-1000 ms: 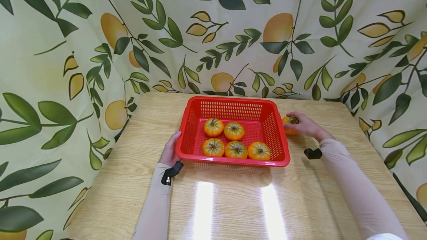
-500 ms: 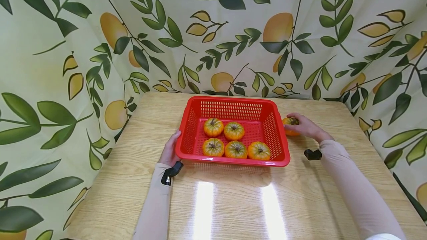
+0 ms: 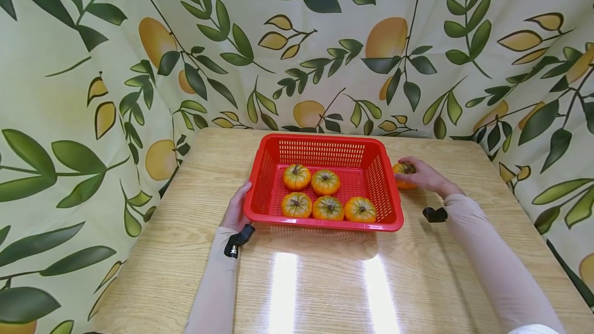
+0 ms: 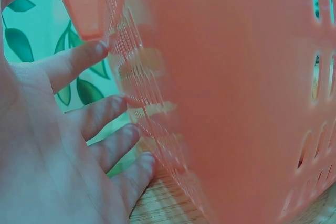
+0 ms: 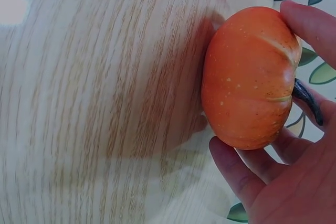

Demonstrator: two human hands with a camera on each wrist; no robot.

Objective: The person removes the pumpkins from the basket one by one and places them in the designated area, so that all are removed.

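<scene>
A red slotted plastic basket [image 3: 325, 224] stands on the wooden table with several small orange pumpkins inside, among them one pumpkin [image 3: 360, 210] at the front right. My left hand [image 3: 235, 210] is at the basket's left end. In the left wrist view its fingers [image 4: 113, 114] are spread fairly straight, tips against the slotted wall; the thumb's tip is out of frame. Beyond the right end, my right hand [image 3: 427, 175] holds another pumpkin [image 5: 251, 77] by its sides, thumb and fingers around it. Its dark stem [image 5: 308, 100] faces the palm. This pumpkin sits right at the tabletop beside the basket.
The light wooden table [image 3: 195, 272] has its back edge just behind the basket. A leaf-and-fruit patterned cloth [image 3: 325, 40] hangs behind and along both sides. Black wrist cameras are strapped over the beige sleeves [image 3: 496, 256].
</scene>
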